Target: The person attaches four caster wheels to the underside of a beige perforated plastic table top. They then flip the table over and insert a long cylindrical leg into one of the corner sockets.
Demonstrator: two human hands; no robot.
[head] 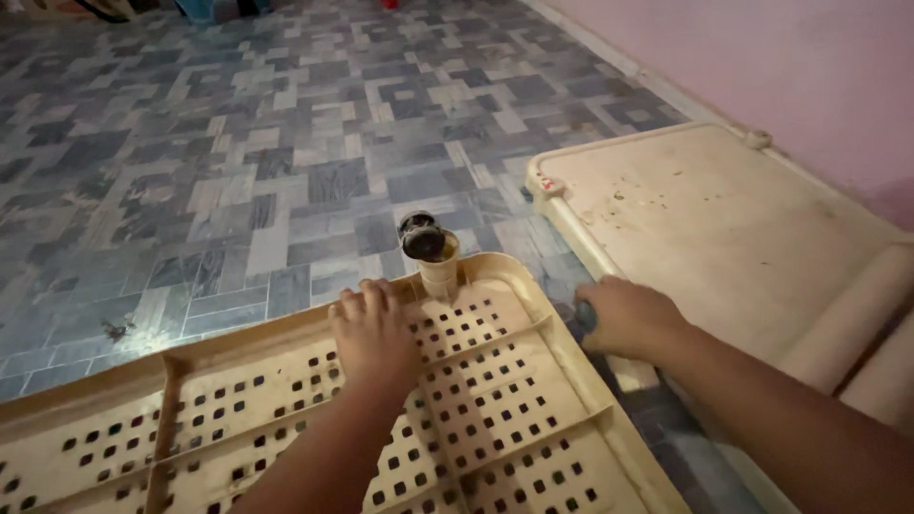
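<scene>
Head view, looking straight down: the left hand (pixel 373 328) lies palm down, fingers together and fairly flat, pressed on the cream perforated plastic panel (pixel 286 428), gripping nothing. The panel spreads beneath that hand and away to its left, all ribs and square holes. Just right of the fingertips, and a touch beyond them, a short cream leg socket (pixel 439 271) sticks up from the panel's corner, with a dark caster wheel (pixel 421 236) sitting in its top. Further right, off the panel's edge, the right hand (pixel 624 316) is curled, knuckles up, around something small and dark blue (pixel 584 315); I can't make out what, as it's blurred. Beyond that hand lies a second cream panel (pixel 724 228), smooth side up, on the blue-grey tiled floor (pixel 190 171) beside a pink wall (pixel 762 57).
</scene>
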